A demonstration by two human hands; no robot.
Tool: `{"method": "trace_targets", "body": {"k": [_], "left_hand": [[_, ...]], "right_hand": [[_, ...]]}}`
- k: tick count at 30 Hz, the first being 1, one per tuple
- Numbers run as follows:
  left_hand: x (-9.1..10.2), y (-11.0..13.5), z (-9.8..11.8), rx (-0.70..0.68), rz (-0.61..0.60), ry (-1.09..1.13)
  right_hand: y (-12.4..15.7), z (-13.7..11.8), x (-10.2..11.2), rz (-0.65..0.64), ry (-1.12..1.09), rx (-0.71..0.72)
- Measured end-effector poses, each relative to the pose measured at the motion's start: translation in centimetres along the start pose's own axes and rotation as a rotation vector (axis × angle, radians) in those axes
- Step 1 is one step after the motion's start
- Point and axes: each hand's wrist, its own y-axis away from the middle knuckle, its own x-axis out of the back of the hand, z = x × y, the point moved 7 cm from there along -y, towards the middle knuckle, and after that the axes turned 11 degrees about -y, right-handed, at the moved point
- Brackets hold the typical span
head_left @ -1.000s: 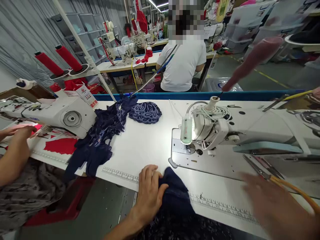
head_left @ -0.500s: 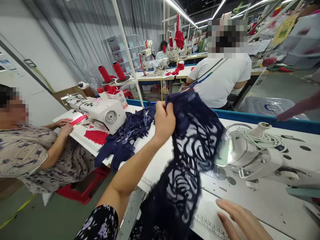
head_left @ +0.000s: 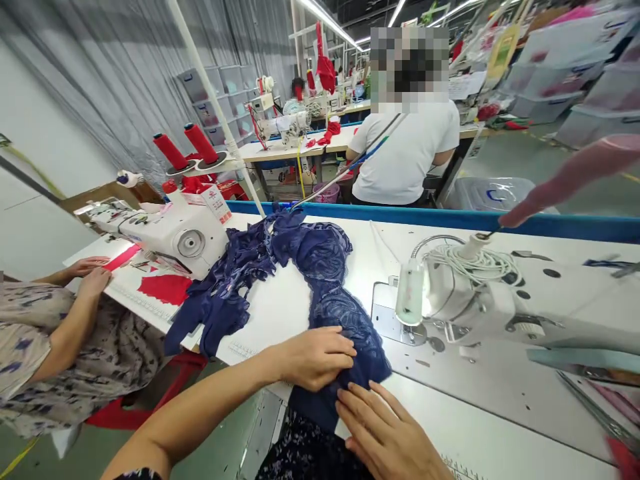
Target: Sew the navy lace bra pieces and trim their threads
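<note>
Head view: the navy lace (head_left: 367, 333) lies on the table (head_left: 275, 300), running from the navy pile (head_left: 233, 273) to the near edge, its right side just beside the machine (head_left: 480, 310). The left hand (head_left: 320, 359) rests over it, fingers bent; whether they pinch cloth cannot be told. The right hand (head_left: 387, 430) is open, fingers stretched across the lower part. Uneven pressure from the hands could crease or skew the lace, and its near end, which seems to reach past the edge, might drag it down if both let go. Its far end meets the pile, so a tug could snag there. Half a second ago the left hand held the lace aloft, the right apart; now it is down, both hands touching it
</note>
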Motion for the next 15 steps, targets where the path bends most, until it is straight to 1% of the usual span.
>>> {"method": "trace_targets", "body": {"k": [1,2,4,6,8,11,13,15], "left_hand": [[-0.9,-0.1,0.4,0.005,-0.062,-0.024],[-1.6,-0.2,0.5,0.057,-0.092,-0.056],[-2.4,-0.9,0.0,0.228,-0.077,-0.116],[-3.1,-1.7,-0.4,0.388,-0.049,-0.16],[-3.7,-2.7,-0.3,0.492,-0.038,-0.187],[-4.3,-3.9,0.3,0.54,-0.042,-0.229],[-4.4,-4.3,0.4,0.554,-0.052,-0.253],[-4.4,-4.3,0.0,0.573,-0.065,-0.258]], "right_hand": [[0.0,0.2,-0.1,-0.014,0.001,-0.011],[0.4,0.5,-0.1,-0.025,0.012,-0.026],[1.5,1.4,0.5,-0.009,0.047,-0.074],[2.9,3.0,1.6,0.041,0.073,-0.161],[3.8,4.9,3.0,0.102,0.113,-0.256],[4.0,8.2,4.2,0.127,0.242,-0.37],[3.6,10.5,4.1,0.115,0.274,-0.443],[3.0,12.6,3.7,0.106,0.238,-0.513]]}}
